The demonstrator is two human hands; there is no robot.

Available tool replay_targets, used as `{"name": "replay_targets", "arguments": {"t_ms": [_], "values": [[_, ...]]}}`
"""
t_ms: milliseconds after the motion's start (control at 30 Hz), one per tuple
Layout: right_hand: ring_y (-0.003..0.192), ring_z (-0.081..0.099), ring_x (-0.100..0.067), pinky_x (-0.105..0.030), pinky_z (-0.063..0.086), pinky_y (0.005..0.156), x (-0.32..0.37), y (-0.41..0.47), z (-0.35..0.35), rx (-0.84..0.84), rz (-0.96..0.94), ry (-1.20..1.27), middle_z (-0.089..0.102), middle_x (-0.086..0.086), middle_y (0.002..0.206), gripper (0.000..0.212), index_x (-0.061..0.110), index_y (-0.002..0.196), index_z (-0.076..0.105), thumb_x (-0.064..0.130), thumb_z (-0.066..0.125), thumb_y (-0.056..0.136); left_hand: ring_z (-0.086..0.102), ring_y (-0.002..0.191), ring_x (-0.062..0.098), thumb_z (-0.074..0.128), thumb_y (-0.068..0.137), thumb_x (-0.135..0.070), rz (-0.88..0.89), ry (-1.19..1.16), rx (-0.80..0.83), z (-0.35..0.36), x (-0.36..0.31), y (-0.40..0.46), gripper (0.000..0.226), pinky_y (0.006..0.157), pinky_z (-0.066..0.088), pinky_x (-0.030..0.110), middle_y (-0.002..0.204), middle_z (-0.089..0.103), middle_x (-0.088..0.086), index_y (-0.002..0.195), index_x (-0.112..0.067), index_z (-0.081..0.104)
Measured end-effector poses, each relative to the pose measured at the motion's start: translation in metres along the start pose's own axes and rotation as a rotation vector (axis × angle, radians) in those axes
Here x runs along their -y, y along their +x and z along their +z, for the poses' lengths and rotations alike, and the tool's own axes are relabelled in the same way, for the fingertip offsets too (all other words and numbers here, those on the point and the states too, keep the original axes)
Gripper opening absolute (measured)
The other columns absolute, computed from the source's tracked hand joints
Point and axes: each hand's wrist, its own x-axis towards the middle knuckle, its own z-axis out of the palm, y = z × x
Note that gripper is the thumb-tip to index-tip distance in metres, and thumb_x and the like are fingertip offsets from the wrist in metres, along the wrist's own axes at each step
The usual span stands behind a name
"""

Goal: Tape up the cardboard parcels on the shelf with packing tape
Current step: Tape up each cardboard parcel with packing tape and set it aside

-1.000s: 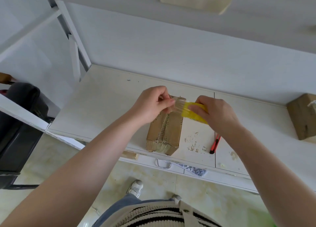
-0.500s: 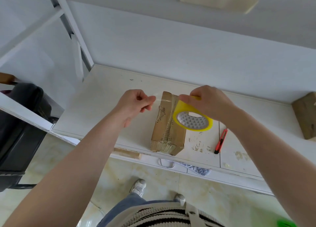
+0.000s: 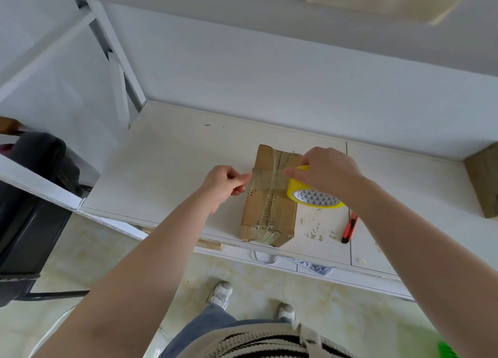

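A cardboard parcel lies flat on the white shelf, close to the shelf's front edge, with its long axis running front to back. A strip of clear tape spans the parcel's top face crosswise, over the centre seam. The left hand sits just beside the parcel's left edge, fingers curled, thumb and forefinger pinching the free end of the tape. The right hand is at the parcel's right edge, its fingers wrapped over a yellow tape roll, which stands tilted against that side of the parcel. A red utility knife lies on the shelf to the right of the parcel, apart from it. A second cardboard box stands at the far right of the shelf.
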Motion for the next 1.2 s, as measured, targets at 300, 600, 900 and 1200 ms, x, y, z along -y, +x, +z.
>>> {"name": "replay_targets", "arguments": {"t_ms": [300,600,900,1200], "values": [[0.086,0.061,-0.02,-0.03,0.04,0.068,0.004,0.004,0.001,0.006,0.024,-0.013,0.067,0.0,0.089,0.055,0.016,0.103,0.067,0.067,0.051,0.089,0.059,0.076,0.015,0.064,0.094,-0.038,-0.216,-0.17,0.063,0.013,0.012,0.002,0.037,0.071,0.054,0.026,0.099,0.06,0.008,0.114,-0.011,0.051],[0.082,0.057,-0.019,-0.029,0.038,0.067,0.006,0.003,0.002,-0.001,0.036,-0.019,0.068,-0.001,0.094,0.055,0.014,0.107,0.067,0.064,0.051,0.09,0.05,0.082,0.022,0.06,0.097,-0.019,0.33,0.327,-0.274,0.029,0.028,0.004,0.015,0.077,0.043,0.03,0.094,0.044,0.002,0.085,-0.017,0.05],[0.079,0.059,-0.019,-0.028,0.038,0.063,0.008,0.002,0.003,-0.003,0.02,-0.045,0.068,-0.001,0.089,0.06,0.015,0.103,0.069,0.069,0.047,0.089,0.049,0.068,0.023,0.034,0.105,-0.039,0.316,0.662,-0.246,0.039,0.013,0.003,0.041,0.058,0.031,0.033,0.069,0.045,0.0,0.07,-0.019,0.04],[0.057,0.052,-0.016,-0.026,0.034,0.053,-0.035,-0.007,0.004,0.049,0.043,0.142,0.055,-0.001,0.06,0.054,0.015,0.061,0.058,0.064,0.059,0.084,0.048,0.055,0.019,0.023,0.106,-0.047,0.242,0.833,-0.265,0.039,0.012,-0.002,0.048,0.053,0.031,0.03,0.06,0.048,-0.003,0.069,-0.02,0.039]]}}
